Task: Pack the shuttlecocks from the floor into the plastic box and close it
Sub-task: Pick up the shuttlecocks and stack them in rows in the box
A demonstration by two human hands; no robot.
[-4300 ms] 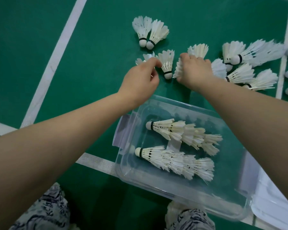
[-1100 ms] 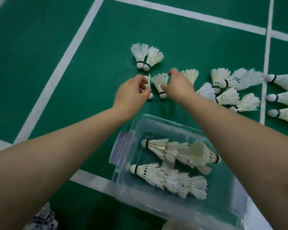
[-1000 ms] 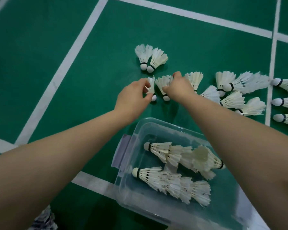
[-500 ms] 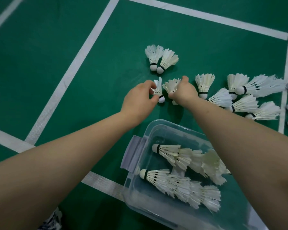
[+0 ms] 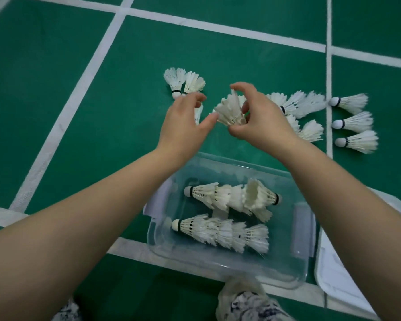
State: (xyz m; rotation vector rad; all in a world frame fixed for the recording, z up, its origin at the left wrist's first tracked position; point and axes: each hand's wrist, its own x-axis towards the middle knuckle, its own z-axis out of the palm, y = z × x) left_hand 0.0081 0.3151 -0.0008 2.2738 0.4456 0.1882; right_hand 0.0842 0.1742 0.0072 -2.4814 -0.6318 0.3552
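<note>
A white court line (image 5: 70,117) slants from 8 to 12 o'clock, meeting a second white line (image 5: 218,28) running 11 to 2 o'clock. Patterned fabric (image 5: 248,304) bunches at 6 o'clock.

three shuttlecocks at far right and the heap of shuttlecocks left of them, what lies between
A white court line runs between the three shuttlecocks and the heap, seen in the head view.

Dim, flat light from above; a soft shadow darkens the green floor (image 5: 239,148) at centre. The box (image 5: 162,250) rim shows dull sheen. White lines (image 5: 64,117) bow near the edges; bottom-edge fabric (image 5: 245,302) is blurred.
</note>
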